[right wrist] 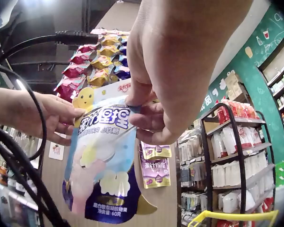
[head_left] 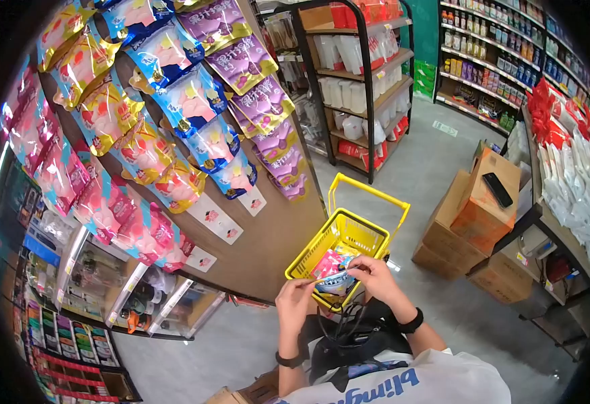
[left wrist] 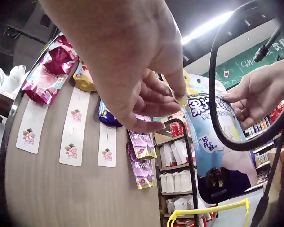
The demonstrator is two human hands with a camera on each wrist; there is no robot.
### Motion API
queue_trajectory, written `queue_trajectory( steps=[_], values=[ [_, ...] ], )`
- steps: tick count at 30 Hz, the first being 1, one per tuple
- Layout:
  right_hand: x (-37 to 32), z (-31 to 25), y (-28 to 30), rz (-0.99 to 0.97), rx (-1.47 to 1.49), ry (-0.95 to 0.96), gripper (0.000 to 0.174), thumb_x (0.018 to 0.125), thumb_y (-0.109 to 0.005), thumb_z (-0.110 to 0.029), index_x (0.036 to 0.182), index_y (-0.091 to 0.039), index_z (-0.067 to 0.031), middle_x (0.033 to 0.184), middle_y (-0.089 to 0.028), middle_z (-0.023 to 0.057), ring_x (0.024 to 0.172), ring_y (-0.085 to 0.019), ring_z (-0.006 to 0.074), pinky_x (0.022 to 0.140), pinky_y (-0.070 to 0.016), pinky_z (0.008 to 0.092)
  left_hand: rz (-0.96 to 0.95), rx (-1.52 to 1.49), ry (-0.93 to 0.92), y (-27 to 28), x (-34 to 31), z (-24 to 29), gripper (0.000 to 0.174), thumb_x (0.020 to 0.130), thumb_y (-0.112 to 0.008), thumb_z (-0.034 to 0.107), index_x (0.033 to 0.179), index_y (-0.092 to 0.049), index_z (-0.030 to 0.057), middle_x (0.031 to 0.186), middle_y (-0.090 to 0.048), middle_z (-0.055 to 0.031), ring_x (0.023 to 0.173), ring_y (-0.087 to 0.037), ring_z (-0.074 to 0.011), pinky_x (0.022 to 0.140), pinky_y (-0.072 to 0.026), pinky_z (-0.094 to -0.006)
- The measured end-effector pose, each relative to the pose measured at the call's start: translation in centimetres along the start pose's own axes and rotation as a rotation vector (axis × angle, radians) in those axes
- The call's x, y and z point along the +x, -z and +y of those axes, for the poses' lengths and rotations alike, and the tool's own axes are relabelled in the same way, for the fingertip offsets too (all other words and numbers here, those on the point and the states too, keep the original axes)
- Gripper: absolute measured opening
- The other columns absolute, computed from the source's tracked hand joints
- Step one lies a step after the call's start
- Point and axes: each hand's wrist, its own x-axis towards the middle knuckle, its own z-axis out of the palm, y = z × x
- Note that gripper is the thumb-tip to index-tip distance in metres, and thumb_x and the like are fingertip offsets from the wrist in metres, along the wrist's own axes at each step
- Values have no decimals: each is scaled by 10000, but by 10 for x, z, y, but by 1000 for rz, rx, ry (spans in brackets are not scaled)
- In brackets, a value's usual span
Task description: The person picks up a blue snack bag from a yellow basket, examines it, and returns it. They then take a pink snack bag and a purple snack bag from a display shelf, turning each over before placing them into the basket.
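Observation:
A blue and white gummy candy bag with dark blue bottom and Chinese lettering hangs upright between both hands. My left hand pinches one top corner of it between thumb and fingers. The opposite top corner is pinched by my right hand. In the head view, the left hand and right hand are close to my body, over a yellow shopping basket. Inside that basket lie pink and colourful packets, partly hidden behind the held bag.
To the left stands a brown display board with rows of hanging candy bags. A black-framed rack holds white and red packages ahead. Stacked cardboard boxes, one with a black phone-like object on top, stand right.

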Motion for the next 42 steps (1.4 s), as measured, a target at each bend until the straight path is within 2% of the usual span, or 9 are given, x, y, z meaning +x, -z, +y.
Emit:
queue_trajectory(
  steps=[5,9,18,25,29,36,39,40,42],
  values=[
    [-3,-4,-2,58,-10,131,119,814,-640,-46,916,-602,2,808,-605,14,737,-550,70,683,-451,224,11,-44,44,-1,-2,-3,123,784,-669,48,868,-622,-30,797,-627,-119,745,-611,-193,698,-468,-280],
    [-1,-3,-5,64,13,136,135,814,-647,-64,931,-608,-9,813,-603,11,729,-537,75,668,-444,230,31,-25,15,-1,-2,-5,122,792,-663,60,836,-601,-35,785,-625,-95,740,-590,-162,695,-460,-269],
    [1,-2,-1,17,-104,110,206,838,-645,-140,978,-600,4,850,-611,38,753,-556,106,649,-457,249,22,28,2,-1,-3,-3,135,802,-641,70,860,-590,-41,797,-605,-141,746,-596,-249,701,-464,-319],
    [-9,-38,-2,60,-246,40,229,823,-666,-223,995,-633,-75,806,-641,26,695,-601,121,654,-477,257,16,60,-49,-3,-3,-11,138,815,-619,73,849,-564,-49,783,-576,-141,735,-567,-256,698,-447,-326],
    [7,16,-3,-15,-25,61,221,844,-639,-183,1011,-613,-41,837,-629,47,738,-584,125,656,-477,270,6,65,-48,-5,-6,-14,141,824,-601,82,850,-554,-49,780,-559,-139,725,-547,-258,693,-439,-329],
    [9,9,0,-47,4,55,267,812,-649,-191,999,-599,-8,898,-630,119,822,-601,208,726,-472,317,-45,128,-2,-4,-7,-20,126,843,-569,54,927,-561,-39,862,-587,-102,810,-556,-189,759,-438,-305],
    [15,26,5,-169,-182,94,312,835,-655,-204,1071,-571,-18,945,-608,98,816,-575,145,672,-487,289,-15,97,-40,2,-6,19,165,879,-616,158,927,-618,0,873,-639,-112,770,-579,-275,748,-475,-327],
    [18,37,4,-129,-171,142,398,764,-696,-251,1048,-573,-1,906,-641,124,831,-606,218,725,-471,325,19,84,-72,0,-5,20,174,865,-636,155,916,-613,-10,862,-635,-103,765,-588,-238,722,-479,-313],
    [26,65,3,-236,-219,63,454,737,-713,-261,1072,-561,4,909,-640,127,832,-606,221,727,-470,323,22,36,-49,2,-5,2,175,860,-643,148,915,-610,-14,844,-628,-97,753,-583,-205,703,-481,-301]
  ],
)
